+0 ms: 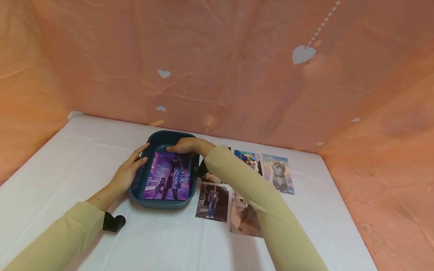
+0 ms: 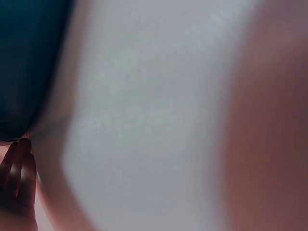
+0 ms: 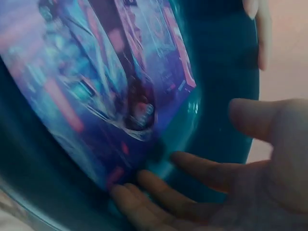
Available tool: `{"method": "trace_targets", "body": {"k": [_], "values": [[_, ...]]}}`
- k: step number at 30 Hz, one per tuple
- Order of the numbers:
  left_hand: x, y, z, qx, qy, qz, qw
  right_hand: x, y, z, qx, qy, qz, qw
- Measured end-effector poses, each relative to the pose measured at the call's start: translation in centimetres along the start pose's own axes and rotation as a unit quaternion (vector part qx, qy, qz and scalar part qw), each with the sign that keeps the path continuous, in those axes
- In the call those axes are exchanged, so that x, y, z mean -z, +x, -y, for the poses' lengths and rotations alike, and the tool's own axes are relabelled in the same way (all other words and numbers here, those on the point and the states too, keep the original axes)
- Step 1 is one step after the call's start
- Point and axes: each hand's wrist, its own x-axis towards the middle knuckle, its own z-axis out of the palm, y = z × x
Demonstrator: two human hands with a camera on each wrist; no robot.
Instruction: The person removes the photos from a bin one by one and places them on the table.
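A dark teal plastic tray (image 1: 159,205) with rounded corners lies on the white table, seen also in the right wrist view. Inside lies a purple picture card (image 1: 173,173) of a hooded figure. My left hand (image 1: 125,175) holds the tray's left wall, thumb over the rim and fingers along the outside; only some fingers (image 2: 23,163) show in the left wrist view. My right hand (image 1: 184,145) reaches over the far right side into the tray. Its fingers (image 3: 159,190) are extended at the card's far edge; whether they press on it I cannot tell.
Several picture cards lie right of the tray, including a kitten card (image 1: 278,173), a bear card with sunglasses (image 1: 249,160) and a card of a standing person (image 1: 213,201). My right sleeve (image 1: 251,188) partly covers others. A pinkish-orange cloth (image 1: 217,75) with hearts hangs behind the table.
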Motion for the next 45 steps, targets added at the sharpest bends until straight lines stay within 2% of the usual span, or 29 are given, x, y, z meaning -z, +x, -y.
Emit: {"method": "trace_targets", "body": {"k": [6,11,14,22,28,31,33,35,38,41,45], "values": [[-0.6,0.1,-0.2,0.003,0.009,0.001,1.0,0.5,-0.1,-0.2,-0.025,-0.03,0.045,0.998],[-0.6,0.1,-0.3,0.004,0.011,-0.001,0.9999,0.5,-0.3,-0.3,-0.022,0.004,0.058,0.998],[-0.5,0.1,-0.4,0.006,0.012,-0.001,0.9999,0.5,-0.4,-0.3,-0.016,0.007,0.061,0.998],[-0.3,0.3,-0.1,0.001,0.011,0.003,0.9999,0.1,0.2,-0.5,0.01,-0.063,0.067,0.996],[-0.3,0.4,0.1,0.002,0.011,0.004,0.9999,-0.4,0.3,-0.7,0.014,-0.012,0.073,0.997],[-0.3,0.4,0.2,-0.006,0.005,0.004,1.0,-0.6,0.3,-1.0,0.037,0.005,0.058,0.998],[-0.3,0.4,0.2,-0.009,0.004,0.003,0.9999,-0.7,0.2,-1.2,0.062,0.01,0.035,0.997],[-0.2,0.4,0.3,-0.009,0.006,0.002,0.9999,-0.7,0.1,-1.6,0.088,0.038,0.009,0.995],[0.0,0.4,0.4,-0.004,0.017,-0.003,0.9998,-0.6,-0.1,-2.1,0.139,0.086,-0.026,0.986],[0.3,0.5,0.5,-0.001,0.02,-0.004,0.9998,-0.6,-0.1,-2.5,0.187,0.134,-0.037,0.973],[0.5,0.6,0.6,0.0,0.019,-0.001,0.9998,-0.7,0.0,-2.7,0.215,0.161,-0.048,0.962]]}}
